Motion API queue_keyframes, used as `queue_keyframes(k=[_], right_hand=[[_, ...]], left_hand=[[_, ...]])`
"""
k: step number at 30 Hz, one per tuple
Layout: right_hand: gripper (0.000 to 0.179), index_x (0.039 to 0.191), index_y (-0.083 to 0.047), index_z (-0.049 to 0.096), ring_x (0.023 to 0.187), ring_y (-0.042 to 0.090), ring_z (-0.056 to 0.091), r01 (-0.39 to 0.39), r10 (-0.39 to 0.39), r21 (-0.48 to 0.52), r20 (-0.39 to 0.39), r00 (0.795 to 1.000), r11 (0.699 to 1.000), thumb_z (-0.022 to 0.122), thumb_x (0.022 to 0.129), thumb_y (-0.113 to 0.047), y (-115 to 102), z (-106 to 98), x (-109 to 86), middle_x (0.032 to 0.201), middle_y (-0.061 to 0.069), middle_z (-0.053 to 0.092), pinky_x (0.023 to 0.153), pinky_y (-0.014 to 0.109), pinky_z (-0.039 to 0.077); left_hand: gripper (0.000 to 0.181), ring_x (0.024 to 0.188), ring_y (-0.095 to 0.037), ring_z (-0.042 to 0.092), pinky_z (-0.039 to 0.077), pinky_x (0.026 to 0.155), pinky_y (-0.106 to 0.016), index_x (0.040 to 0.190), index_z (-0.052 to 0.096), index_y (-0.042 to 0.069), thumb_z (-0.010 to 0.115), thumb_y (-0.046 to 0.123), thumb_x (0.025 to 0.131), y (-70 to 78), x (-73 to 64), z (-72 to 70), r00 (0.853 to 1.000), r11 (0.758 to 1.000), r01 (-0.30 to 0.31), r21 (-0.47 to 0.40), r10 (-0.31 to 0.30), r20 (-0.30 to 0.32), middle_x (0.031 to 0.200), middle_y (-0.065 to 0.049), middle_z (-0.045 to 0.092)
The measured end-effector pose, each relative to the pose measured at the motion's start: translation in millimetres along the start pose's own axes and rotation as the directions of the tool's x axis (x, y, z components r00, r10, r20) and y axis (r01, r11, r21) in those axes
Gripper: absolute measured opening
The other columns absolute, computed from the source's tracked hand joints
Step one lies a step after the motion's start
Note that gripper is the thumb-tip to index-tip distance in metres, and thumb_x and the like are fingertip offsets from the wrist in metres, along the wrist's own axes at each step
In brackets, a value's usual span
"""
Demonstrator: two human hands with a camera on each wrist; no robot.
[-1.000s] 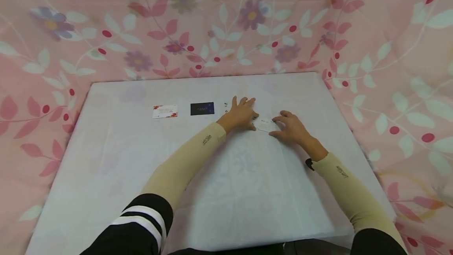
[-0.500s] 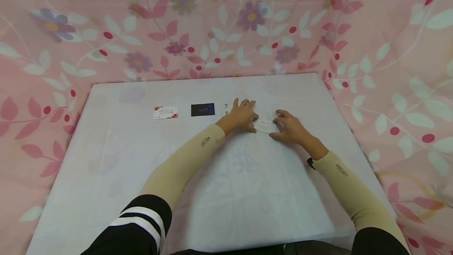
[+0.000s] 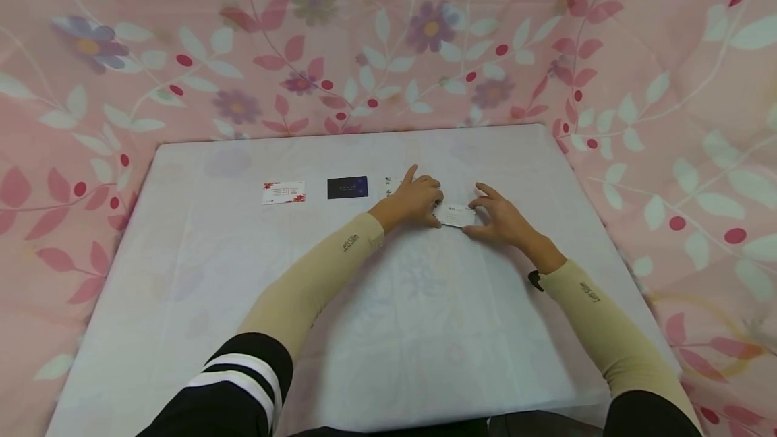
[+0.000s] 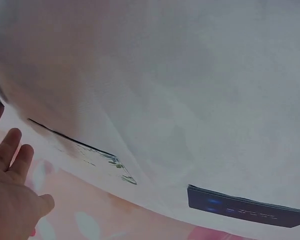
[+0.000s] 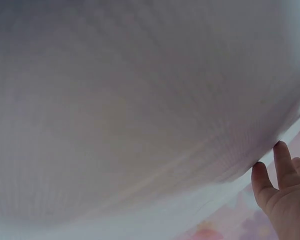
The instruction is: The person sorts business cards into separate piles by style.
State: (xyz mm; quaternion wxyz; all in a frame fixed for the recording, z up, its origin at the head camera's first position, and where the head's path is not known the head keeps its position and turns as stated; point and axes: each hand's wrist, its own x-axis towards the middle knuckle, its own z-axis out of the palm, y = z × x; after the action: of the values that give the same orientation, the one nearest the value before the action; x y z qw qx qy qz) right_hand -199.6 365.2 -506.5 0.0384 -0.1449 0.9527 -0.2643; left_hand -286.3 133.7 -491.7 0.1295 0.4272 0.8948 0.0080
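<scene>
A small stack of white business cards (image 3: 456, 215) with printed text lies on the white table, right of centre. My left hand (image 3: 410, 201) holds its left end between thumb and fingers, partly covering it. At the right end, my right hand (image 3: 500, 221) grips the edge with thumb and index finger, another finger lifted. Behind the left hand lies another white card stack with a leaf print (image 4: 95, 154), mostly hidden in the head view. In the right wrist view only the fingertips (image 5: 280, 146) of that hand show near the table's far side.
Left of the hands, a dark blue card stack (image 3: 348, 187) and a white card with red flowers (image 3: 284, 192) lie in a row. The white-covered table (image 3: 200, 275) ends at a pink floral curtain (image 3: 376, 32).
Both hands stay at the white cards, whose edges shift slightly between them. The left hand's spread fingers have drawn closer together, with one still pointing out. A right finger has lifted.
</scene>
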Motion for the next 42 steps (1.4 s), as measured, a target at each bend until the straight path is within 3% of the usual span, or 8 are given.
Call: queue_keyframes(k=[6, 12, 15, 26, 30, 42], right_hand=[[0.050, 0.115, -0.002, 0.067, 0.139, 0.042, 0.040, 0.004, -0.004, 0.025, -0.007, 1.000, 1.000, 0.085, 0.077, -0.030, -2.4, -1.9, -1.6, 0.152, 0.021, 0.040, 0.108, 0.058, 0.037], [0.056, 0.123, -0.001, 0.063, 0.123, 0.035, 0.055, -0.028, 0.027, 0.066, 0.016, 1.000, 0.997, 0.084, 0.079, -0.029, -5.1, -1.4, -1.6, 0.131, 0.019, 0.061, 0.105, 0.053, 0.042], [0.059, 0.126, 0.000, 0.061, 0.117, 0.034, 0.059, -0.052, 0.050, 0.070, 0.031, 0.998, 0.996, 0.083, 0.080, -0.030, -7.4, -1.9, -0.3, 0.125, 0.019, 0.065, 0.102, 0.053, 0.044], [0.067, 0.131, -0.002, 0.061, 0.123, 0.034, 0.058, -0.072, 0.070, 0.052, 0.044, 0.997, 0.996, 0.086, 0.077, -0.032, -13.1, -3.2, 4.5, 0.131, 0.017, 0.063, 0.105, 0.054, 0.042], [0.067, 0.132, -0.003, 0.060, 0.120, 0.034, 0.059, -0.067, 0.065, 0.062, 0.032, 0.997, 0.996, 0.085, 0.078, -0.032, -14.1, -2.8, 5.7, 0.129, 0.019, 0.064, 0.103, 0.053, 0.043], [0.063, 0.137, -0.005, 0.056, 0.118, 0.035, 0.060, -0.041, 0.037, 0.080, 0.043, 0.998, 0.996, 0.080, 0.083, -0.029, -28.7, -1.2, 31.3, 0.134, 0.018, 0.060, 0.101, 0.052, 0.047]], left_hand=[[0.065, 0.130, -0.020, 0.049, 0.004, 0.121, -0.058, 0.129, 0.060, 0.020, 0.074, 0.059, 0.079, -4.0, 0.4, 1.4, 0.998, 0.998, -0.048, -0.051, 0.045, -0.050, 0.132, 0.002, 0.061], [0.065, 0.111, -0.018, 0.057, 0.033, 0.109, -0.047, 0.129, 0.061, 0.017, 0.076, 0.056, 0.079, -7.0, -0.6, -0.1, 0.998, 0.994, -0.053, -0.097, 0.050, -0.041, 0.119, 0.002, 0.065], [0.066, 0.106, -0.017, 0.056, 0.041, 0.099, -0.041, 0.129, 0.062, 0.015, 0.078, 0.054, 0.079, -8.6, -1.9, -2.5, 0.998, 0.989, -0.047, -0.144, 0.042, -0.037, 0.119, 0.001, 0.066], [0.068, 0.110, -0.017, 0.056, 0.044, 0.102, -0.035, 0.131, 0.062, 0.012, 0.081, 0.049, 0.077, -13.9, -4.2, -3.1, 0.999, 0.974, -0.033, -0.224, 0.024, -0.045, 0.122, -0.001, 0.065], [0.069, 0.113, -0.018, 0.057, 0.045, 0.101, -0.037, 0.132, 0.061, 0.013, 0.080, 0.050, 0.077, -15.9, -7.7, -4.6, 0.998, 0.977, -0.029, -0.213, 0.017, -0.062, 0.125, -0.001, 0.065], [0.070, 0.126, -0.023, 0.056, 0.044, 0.101, -0.046, 0.137, 0.059, 0.016, 0.081, 0.049, 0.078, -43.0, -25.4, -6.5, 0.989, 0.966, 0.028, -0.258, -0.063, -0.131, 0.138, -0.001, 0.061]])
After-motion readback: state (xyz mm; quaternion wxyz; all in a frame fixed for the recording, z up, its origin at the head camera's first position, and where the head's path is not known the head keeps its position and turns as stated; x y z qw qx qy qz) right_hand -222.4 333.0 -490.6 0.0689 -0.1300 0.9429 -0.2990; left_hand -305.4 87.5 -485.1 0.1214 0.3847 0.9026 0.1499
